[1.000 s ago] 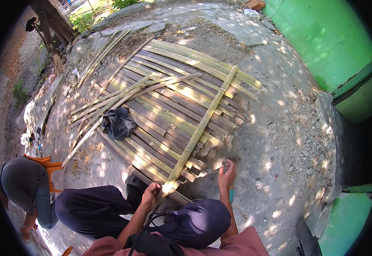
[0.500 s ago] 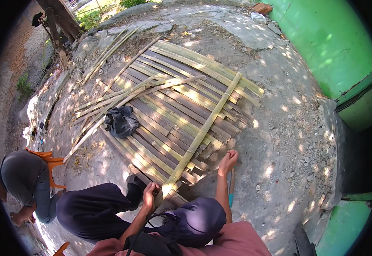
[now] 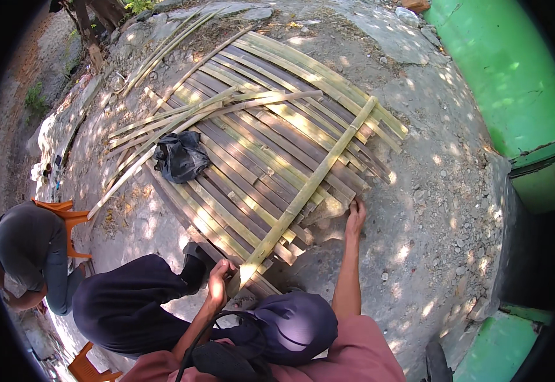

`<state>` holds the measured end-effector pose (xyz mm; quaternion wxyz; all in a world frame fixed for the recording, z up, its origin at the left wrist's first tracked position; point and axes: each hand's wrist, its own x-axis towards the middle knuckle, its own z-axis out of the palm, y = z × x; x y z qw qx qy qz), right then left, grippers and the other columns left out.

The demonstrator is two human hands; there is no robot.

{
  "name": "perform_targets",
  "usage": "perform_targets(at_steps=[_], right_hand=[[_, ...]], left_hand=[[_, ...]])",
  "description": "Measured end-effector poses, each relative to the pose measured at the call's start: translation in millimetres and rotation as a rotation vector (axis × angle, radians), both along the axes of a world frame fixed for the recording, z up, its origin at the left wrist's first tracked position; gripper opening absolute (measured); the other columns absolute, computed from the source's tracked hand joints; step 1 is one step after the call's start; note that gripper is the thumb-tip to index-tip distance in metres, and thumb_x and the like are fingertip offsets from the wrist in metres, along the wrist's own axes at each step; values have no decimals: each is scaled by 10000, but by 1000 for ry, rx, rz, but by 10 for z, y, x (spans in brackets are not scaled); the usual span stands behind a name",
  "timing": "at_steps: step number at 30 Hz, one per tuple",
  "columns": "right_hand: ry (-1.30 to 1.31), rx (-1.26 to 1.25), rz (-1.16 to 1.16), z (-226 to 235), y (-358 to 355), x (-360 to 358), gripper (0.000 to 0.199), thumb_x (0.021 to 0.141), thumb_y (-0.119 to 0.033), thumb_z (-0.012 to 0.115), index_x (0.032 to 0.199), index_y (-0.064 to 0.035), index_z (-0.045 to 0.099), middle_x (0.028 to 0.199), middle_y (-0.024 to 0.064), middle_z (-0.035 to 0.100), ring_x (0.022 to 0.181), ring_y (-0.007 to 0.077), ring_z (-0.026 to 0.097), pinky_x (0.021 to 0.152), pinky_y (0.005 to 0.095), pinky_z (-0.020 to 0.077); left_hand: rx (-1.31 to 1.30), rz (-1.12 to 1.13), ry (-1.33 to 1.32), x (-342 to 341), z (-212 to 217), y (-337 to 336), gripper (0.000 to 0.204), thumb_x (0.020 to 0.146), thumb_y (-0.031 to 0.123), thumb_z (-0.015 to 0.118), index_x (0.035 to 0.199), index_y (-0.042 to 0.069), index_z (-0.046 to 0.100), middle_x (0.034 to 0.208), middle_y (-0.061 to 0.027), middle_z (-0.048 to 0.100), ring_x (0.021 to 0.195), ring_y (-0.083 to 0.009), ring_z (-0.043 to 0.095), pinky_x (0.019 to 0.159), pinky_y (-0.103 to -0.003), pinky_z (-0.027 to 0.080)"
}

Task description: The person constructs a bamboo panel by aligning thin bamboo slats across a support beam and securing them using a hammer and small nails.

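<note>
Bamboo slats (image 3: 252,149) lie side by side on the ground before me, forming a panel. Across their near right ends runs a long split-bamboo crosspiece (image 3: 309,184). My left hand (image 3: 219,280) is closed beside the crosspiece's near end, its fingertips pinched together; what they hold, if anything, is hidden. My right arm is stretched forward, and my right hand (image 3: 355,218) has its fingers bent in at the slat ends, right of the crosspiece. Whatever is between those fingers is too small to make out.
A crumpled black plastic bag (image 3: 180,156) and several loose bamboo strips (image 3: 182,121) lie on the panel. At left a person (image 3: 29,254) bends over by an orange chair (image 3: 67,223). A green wall (image 3: 500,70) stands at right, with gravel (image 3: 459,223) along its foot.
My right hand has reached forward from the ground beside the panel to the slat ends. My left hand stays closed by the crosspiece's near end. The view has shifted slightly.
</note>
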<state>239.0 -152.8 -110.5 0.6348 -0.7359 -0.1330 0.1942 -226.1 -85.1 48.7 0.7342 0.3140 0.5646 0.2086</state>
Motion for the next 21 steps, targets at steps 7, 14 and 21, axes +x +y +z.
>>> perform_targets(at_steps=[7,14,21], right_hand=[[-36,-127,41,499,-624,-788,306,1064,-96,618,1323,29,722,1274,142,748,1222,239,697,1057,383,537],[311,-42,195,486,-652,-1911,271,1000,-55,756,1250,32,696,1178,133,765,1071,184,738,939,327,577],[-20,-241,-36,281,-409,-1824,298,937,20,721,1217,1,620,1026,81,682,915,188,686,859,323,574]], left_hand=[[6,-11,1,120,138,-9,287,1140,322,529,953,118,605,928,-2,570,879,-130,550,828,-282,437],[-15,12,-74,77,21,-20,281,1148,305,525,962,107,597,967,-22,587,892,-136,565,829,-286,448],[53,3,-30,-1,-109,-32,294,1155,291,514,942,106,597,948,-26,612,899,-140,587,845,-297,448]])
